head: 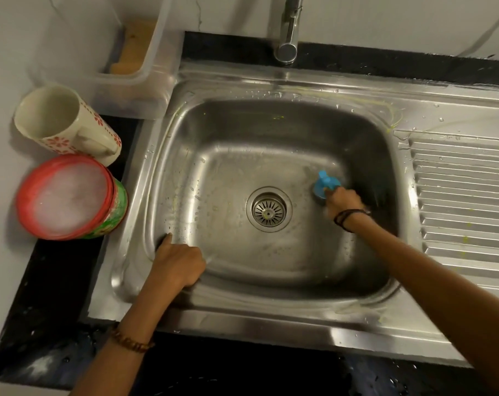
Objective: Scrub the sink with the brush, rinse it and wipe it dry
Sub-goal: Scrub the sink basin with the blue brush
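Right hand (342,202) grip wraps the blue brush (326,182), pressed onto the sink (242,132) floor.

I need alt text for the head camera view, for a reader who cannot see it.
A right hand presses a blue brush on the steel sink floor, right of the drain; the left hand grips the sink's left edge.

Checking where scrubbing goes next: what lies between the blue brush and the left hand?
Head view: the round metal drain strainer, on the steel sink floor.
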